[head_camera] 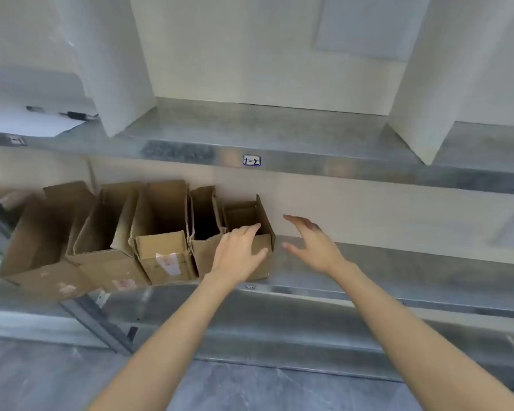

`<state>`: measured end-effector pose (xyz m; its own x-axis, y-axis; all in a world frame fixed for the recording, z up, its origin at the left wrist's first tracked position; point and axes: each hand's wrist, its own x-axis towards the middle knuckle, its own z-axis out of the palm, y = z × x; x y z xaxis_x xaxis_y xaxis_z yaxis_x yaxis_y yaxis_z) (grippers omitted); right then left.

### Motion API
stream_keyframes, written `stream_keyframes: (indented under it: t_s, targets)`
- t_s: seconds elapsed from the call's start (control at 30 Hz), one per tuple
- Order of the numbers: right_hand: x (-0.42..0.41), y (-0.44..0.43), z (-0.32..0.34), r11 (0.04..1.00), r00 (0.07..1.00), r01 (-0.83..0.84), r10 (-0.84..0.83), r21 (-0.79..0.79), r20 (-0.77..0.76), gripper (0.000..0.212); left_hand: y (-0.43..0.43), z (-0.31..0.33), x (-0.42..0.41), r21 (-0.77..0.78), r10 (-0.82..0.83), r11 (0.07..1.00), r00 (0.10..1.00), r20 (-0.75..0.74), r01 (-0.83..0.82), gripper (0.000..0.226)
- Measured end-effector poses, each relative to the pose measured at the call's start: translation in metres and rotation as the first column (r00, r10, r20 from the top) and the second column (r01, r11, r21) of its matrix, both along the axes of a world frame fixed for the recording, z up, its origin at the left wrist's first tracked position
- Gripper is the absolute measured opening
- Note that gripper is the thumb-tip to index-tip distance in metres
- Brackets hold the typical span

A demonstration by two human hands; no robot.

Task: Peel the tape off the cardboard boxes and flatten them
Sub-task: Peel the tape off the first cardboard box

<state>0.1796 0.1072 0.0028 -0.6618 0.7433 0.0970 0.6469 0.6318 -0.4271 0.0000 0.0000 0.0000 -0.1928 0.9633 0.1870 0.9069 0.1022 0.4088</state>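
Note:
Several open-topped brown cardboard boxes stand in a row on a metal shelf [368, 271]. The rightmost small box [261, 229] has its flaps up. My left hand [238, 252] rests on this box's front wall, fingers over the top rim and thumb against the front face. My right hand [312, 244] hovers open just right of the box, fingers spread, touching nothing. A box with a torn white label [163, 259] stands two places to the left, and larger boxes [42, 250] follow further left.
An upper metal shelf [279, 137] carries white panels [119, 69] and, at the far left, paper with pens [74, 115]. A small tag [251, 160] marks its front edge. A diagonal metal brace [95, 321] runs below the boxes. Grey floor lies beneath.

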Motion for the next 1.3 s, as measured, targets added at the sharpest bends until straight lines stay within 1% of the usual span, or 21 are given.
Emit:
stream_keyframes:
  t_s: [0.07, 0.13, 0.23, 0.4, 0.5, 0.63, 0.77, 0.87, 0.9, 0.97, 1.03, 1.1, 1.3]
  targets:
    - [-0.004, 0.007, -0.002, 1.000, 1.000, -0.001, 0.001, -0.028, 0.011, 0.065, 0.006, -0.006, 0.002, -0.004, 0.026, 1.000, 0.999, 0.028, -0.026, 0.061]
    - [-0.006, 0.012, -0.006, 0.998, 0.999, -0.019, 0.021, -0.054, 0.036, 0.064, 0.009, -0.015, 0.006, -0.008, 0.069, 0.998, 0.997, 0.020, -0.069, 0.060]
    - [-0.010, 0.020, -0.009, 0.997, 0.998, -0.049, 0.051, -0.053, 0.024, 0.062, 0.018, -0.025, 0.012, 0.011, 0.116, 0.993, 0.993, 0.000, -0.116, 0.058]
    - [-0.012, 0.031, -0.014, 0.993, 0.994, -0.104, 0.106, -0.062, 0.036, 0.061, 0.024, -0.031, 0.025, 0.070, 0.189, 0.980, 0.980, -0.066, -0.185, 0.048]
    - [-0.015, 0.036, -0.015, 0.988, 0.991, -0.131, 0.132, -0.086, 0.009, 0.063, 0.024, -0.035, 0.029, 0.128, 0.220, 0.970, 0.969, -0.107, -0.206, 0.042]
    - [-0.018, 0.040, -0.017, 0.981, 0.987, -0.159, 0.157, -0.108, -0.021, 0.064, 0.023, -0.035, 0.033, 0.163, 0.272, 0.955, 0.953, -0.132, -0.250, 0.035]
    - [-0.020, 0.043, -0.016, 0.975, 0.981, -0.195, 0.195, -0.102, -0.013, 0.062, 0.020, -0.035, 0.039, 0.195, 0.352, 0.925, 0.929, -0.112, -0.327, 0.033]
    - [-0.021, 0.044, -0.016, 0.971, 0.977, -0.213, 0.213, -0.109, -0.010, 0.062, 0.017, -0.035, 0.041, 0.238, 0.402, 0.901, 0.904, -0.143, -0.363, 0.032]
    - [-0.021, 0.044, -0.016, 0.969, 0.976, -0.217, 0.217, -0.114, -0.009, 0.062, 0.017, -0.035, 0.041, 0.238, 0.412, 0.897, 0.899, -0.145, -0.373, 0.033]
    - [-0.020, 0.045, -0.017, 0.967, 0.974, -0.224, 0.224, -0.122, -0.009, 0.062, 0.016, -0.035, 0.041, 0.192, 0.406, 0.905, 0.906, -0.119, -0.381, 0.037]
    - [-0.020, 0.045, -0.018, 0.965, 0.973, -0.232, 0.232, -0.127, -0.011, 0.061, 0.018, -0.037, 0.041, 0.121, 0.382, 0.920, 0.922, -0.060, -0.373, 0.043]
    - [-0.020, 0.045, -0.018, 0.962, 0.970, -0.241, 0.241, -0.126, -0.014, 0.061, 0.019, -0.039, 0.042, 0.081, 0.361, 0.930, 0.932, -0.008, -0.360, 0.047]
    - [-0.009, 0.047, -0.015, 0.959, 0.967, -0.255, 0.254, -0.121, -0.021, 0.063, 0.018, -0.038, 0.045, 0.098, 0.343, 0.934, 0.939, 0.010, -0.343, 0.042]
